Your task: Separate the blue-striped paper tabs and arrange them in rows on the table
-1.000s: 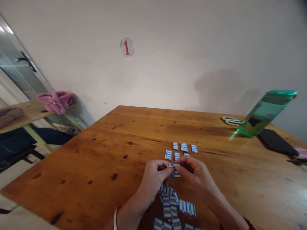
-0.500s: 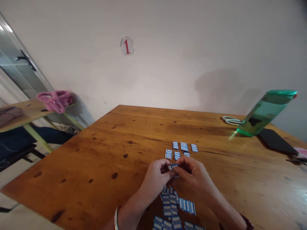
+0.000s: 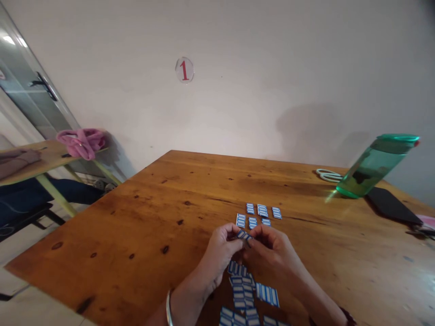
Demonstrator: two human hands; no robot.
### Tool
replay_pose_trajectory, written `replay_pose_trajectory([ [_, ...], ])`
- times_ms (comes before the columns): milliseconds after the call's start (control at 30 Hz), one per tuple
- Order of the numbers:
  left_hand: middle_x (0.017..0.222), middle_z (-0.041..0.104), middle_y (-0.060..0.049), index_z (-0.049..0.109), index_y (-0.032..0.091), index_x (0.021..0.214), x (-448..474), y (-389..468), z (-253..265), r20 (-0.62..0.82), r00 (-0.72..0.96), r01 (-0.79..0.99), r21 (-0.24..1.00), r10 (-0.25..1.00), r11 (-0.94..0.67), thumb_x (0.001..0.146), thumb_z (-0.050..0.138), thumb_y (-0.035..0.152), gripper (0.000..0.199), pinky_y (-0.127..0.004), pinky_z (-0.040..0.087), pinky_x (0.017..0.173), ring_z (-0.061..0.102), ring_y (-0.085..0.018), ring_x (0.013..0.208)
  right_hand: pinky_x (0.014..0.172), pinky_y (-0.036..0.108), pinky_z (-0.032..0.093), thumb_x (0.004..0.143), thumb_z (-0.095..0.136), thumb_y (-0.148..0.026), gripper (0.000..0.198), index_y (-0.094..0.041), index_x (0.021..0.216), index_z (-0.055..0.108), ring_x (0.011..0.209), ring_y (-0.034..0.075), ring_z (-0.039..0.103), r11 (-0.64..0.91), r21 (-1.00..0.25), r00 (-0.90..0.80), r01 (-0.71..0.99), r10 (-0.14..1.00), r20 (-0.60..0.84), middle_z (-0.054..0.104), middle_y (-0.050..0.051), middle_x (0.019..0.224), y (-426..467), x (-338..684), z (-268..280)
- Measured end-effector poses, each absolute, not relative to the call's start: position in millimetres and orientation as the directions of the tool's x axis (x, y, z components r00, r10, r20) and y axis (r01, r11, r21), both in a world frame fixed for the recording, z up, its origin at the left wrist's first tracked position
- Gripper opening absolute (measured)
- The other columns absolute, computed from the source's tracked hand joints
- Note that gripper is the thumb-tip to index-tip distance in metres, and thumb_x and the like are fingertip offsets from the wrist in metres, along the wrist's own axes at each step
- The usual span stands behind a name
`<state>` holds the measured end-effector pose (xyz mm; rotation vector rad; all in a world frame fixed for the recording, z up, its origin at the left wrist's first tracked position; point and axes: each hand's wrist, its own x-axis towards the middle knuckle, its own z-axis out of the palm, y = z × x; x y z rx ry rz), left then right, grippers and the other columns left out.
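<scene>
Between the fingertips of both hands is a small blue-and-white label strip (image 3: 244, 234), held just above the table. My left hand (image 3: 220, 253) pinches its left end, and my right hand (image 3: 277, 251) grips the right end, with that hand's fingers partly covering it. Beyond my hands lie several small pieces of the same labels in two rows, among them a far-row label piece (image 3: 262, 210) and a near-row label piece (image 3: 240, 220). Closer to me, below my wrists, overlapping label sheets (image 3: 242, 292) form a loose pile, with a separate label sheet (image 3: 267, 294) to its right.
On the wooden table (image 3: 190, 181), a green bottle (image 3: 377, 167) leans at the right, beside a flat black object (image 3: 392, 206) and a white cable (image 3: 329, 175). At left, another person's arm (image 3: 20, 162) rests on a second table near a pink cloth (image 3: 83, 142).
The view has shifted slightly. The label strip is turned so that more of its face shows between my fingers; both hands stay close together over the same spot.
</scene>
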<state>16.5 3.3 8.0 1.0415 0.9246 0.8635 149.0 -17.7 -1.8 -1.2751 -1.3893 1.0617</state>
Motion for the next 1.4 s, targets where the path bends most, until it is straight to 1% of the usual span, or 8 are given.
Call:
replay_pose_trajectory([
  [133,0.052,0.046,0.006,0.051,0.017,0.061,15,5,2,-0.022,0.340,0.131,0.991,0.940,-0.024,0.060,0.052,0.011,0.006,-0.019,0.034,0.047,0.044,-0.009,0.048,0.048,0.023,0.036,0.068,0.055,-0.028,0.012,-0.018,0.061,0.053,0.051,0.012,0.046,0.150,-0.918,0.017,0.366,0.986,0.168,0.052,-0.003,0.055,-17,152,1],
  [200,0.058,0.052,0.004,0.056,0.017,0.066,12,6,3,0.052,0.340,0.284,0.946,0.939,-0.155,0.060,0.049,0.007,0.014,-0.021,0.037,0.054,0.049,-0.012,0.057,0.047,0.022,0.035,0.070,0.052,-0.026,0.011,-0.018,0.062,0.053,0.050,0.012,0.046,0.152,-0.867,0.017,0.475,0.983,0.182,0.052,-0.003,0.054,-19,153,3],
  [300,0.071,0.062,-0.001,0.059,0.017,0.076,7,5,8,0.087,0.332,0.431,0.872,0.939,-0.233,0.066,0.046,0.007,0.020,-0.025,0.041,0.065,0.056,-0.015,0.069,0.048,0.022,0.036,0.072,0.047,-0.022,0.009,-0.019,0.064,0.052,0.051,0.013,0.048,0.145,-0.771,0.019,0.620,0.980,0.200,0.054,-0.002,0.056,-24,155,1],
  [500,0.103,0.064,-0.009,0.057,0.015,0.102,2,1,7,0.091,0.339,0.554,0.785,0.936,-0.277,0.076,0.037,0.010,0.033,-0.032,0.039,0.089,0.056,-0.020,0.099,0.054,0.025,0.040,0.078,0.042,-0.020,0.012,-0.019,0.073,0.053,0.059,0.016,0.054,0.149,-0.676,0.041,0.722,0.966,0.256,0.060,0.003,0.069,-32,161,-13],
  [600,0.118,0.057,-0.013,0.045,0.010,0.121,4,-6,2,0.043,0.397,0.579,0.764,0.917,-0.286,0.077,0.036,0.011,0.045,-0.034,0.034,0.097,0.050,-0.020,0.110,0.058,0.027,0.041,0.078,0.041,-0.016,0.012,-0.019,0.075,0.053,0.063,0.017,0.055,0.198,-0.657,-0.013,0.727,0.961,0.275,0.060,0.004,0.071,-30,163,-18],
  [733,0.134,0.038,-0.018,0.029,0.001,0.132,7,-17,0,-0.025,0.495,0.619,0.711,0.869,-0.333,0.076,0.035,0.010,0.057,-0.035,0.027,0.103,0.036,-0.023,0.123,0.059,0.028,0.042,0.079,0.041,-0.015,0.012,-0.019,0.072,0.051,0.063,0.018,0.054,0.231,-0.624,-0.080,0.746,0.962,0.261,0.059,0.004,0.069,-26,168,-24],
  [967,0.141,0.024,-0.018,0.018,-0.001,0.135,10,-22,4,-0.139,0.523,0.671,0.675,0.841,-0.307,0.074,0.035,0.008,0.064,-0.035,0.020,0.106,0.022,-0.023,0.129,0.061,0.028,0.043,0.081,0.043,-0.013,0.012,-0.019,0.074,0.050,0.066,0.018,0.055,0.265,-0.610,-0.121,0.747,0.956,0.267,0.059,0.004,0.072,-24,173,-25],
  [1400,0.142,0.019,-0.017,0.015,-0.003,0.135,13,-23,6,-0.205,0.517,0.699,0.661,0.831,-0.271,0.074,0.035,0.012,0.066,-0.037,0.018,0.107,0.019,-0.023,0.130,0.062,0.028,0.044,0.080,0.041,-0.008,0.017,-0.020,0.075,0.054,0.069,0.018,0.056,0.271,-0.595,-0.141,0.757,0.956,0.257,0.060,0.005,0.076,-25,171,-23],
])
